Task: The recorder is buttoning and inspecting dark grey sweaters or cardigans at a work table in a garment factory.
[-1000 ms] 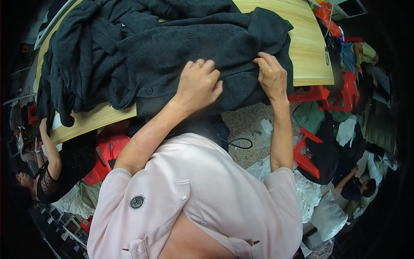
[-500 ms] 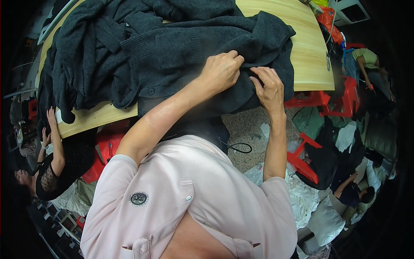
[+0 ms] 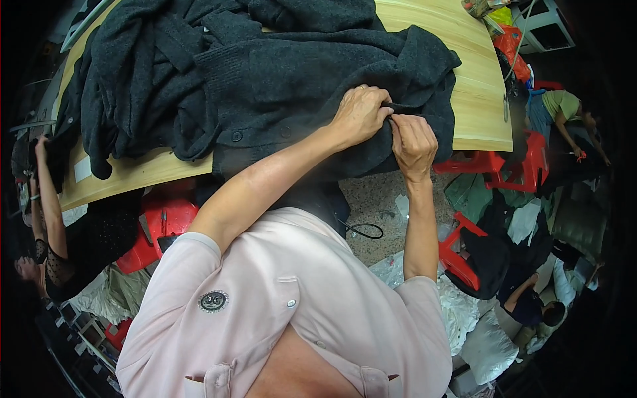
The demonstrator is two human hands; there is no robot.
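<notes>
A dark grey knitted cardigan point(image 3: 265, 73) lies spread along the near side of the table, its ribbed band and dark buttons showing. My left hand point(image 3: 361, 114) is closed on its edge, thumb and fingers pinched together. Right beside it, my right hand point(image 3: 415, 144) pinches the same knit, the fingertips of both hands almost meeting. Whatever small thing may sit between the fingertips is hidden. To the left, more dark grey knitwear point(image 3: 139, 73) is heaped in folds.
The pale wooden table point(image 3: 474, 86) ends just in front of me. Red stools point(image 3: 521, 166) stand on both sides. At left, a person in black point(image 3: 53, 212) reaches toward dark cloth. White bags point(image 3: 488, 345) lie at lower right; another person point(image 3: 564, 119) works at far right.
My hands have drawn together, the right one closing its fingers on the knit beside the left. The person at left has raised their arms away from the table edge.
</notes>
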